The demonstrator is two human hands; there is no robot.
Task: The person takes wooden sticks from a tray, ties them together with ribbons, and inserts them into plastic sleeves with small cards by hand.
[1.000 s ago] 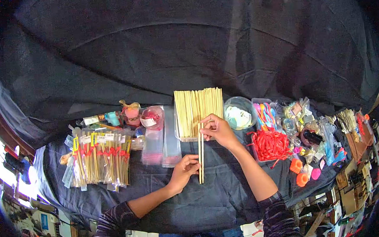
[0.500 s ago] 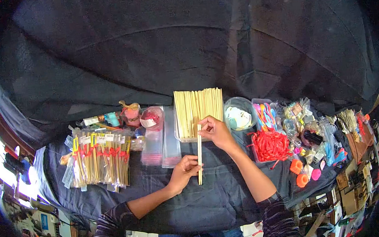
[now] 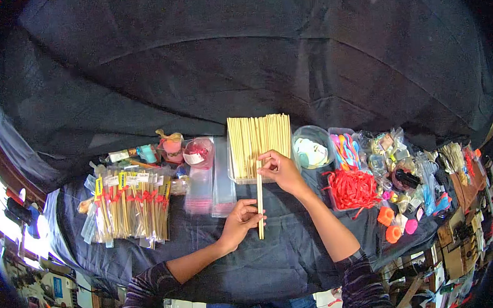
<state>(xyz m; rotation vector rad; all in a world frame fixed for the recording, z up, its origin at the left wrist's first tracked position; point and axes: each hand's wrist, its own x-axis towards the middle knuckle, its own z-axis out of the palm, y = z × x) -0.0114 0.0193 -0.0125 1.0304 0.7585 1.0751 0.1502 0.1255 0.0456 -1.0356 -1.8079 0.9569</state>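
Note:
A pair of pale wooden chopsticks (image 3: 259, 194) stands lengthwise in front of me, held side by side. My right hand (image 3: 283, 173) pinches their upper end between thumb and fingertips. Lower down, my left hand (image 3: 240, 225) grips them from the left, its fingers closed near the bottom end. Just behind my right hand is a clear container (image 3: 232, 178) packed with many similar sticks (image 3: 260, 142). The lower ends of those sticks are partly hidden by my right hand.
Bagged chopsticks with red ribbons (image 3: 134, 203) lie left, beside clear plastic sleeves (image 3: 199, 191) and a cup (image 3: 198, 154). To the right are a tub of pale pieces (image 3: 312, 151), red ribbon strips (image 3: 353, 188), colourful spoon-like pieces (image 3: 345, 149) and orange pieces (image 3: 386, 216).
Both hands keep their hold on the chopsticks. The two sticks look closer together at the lower end; otherwise only a very slight shift shows.

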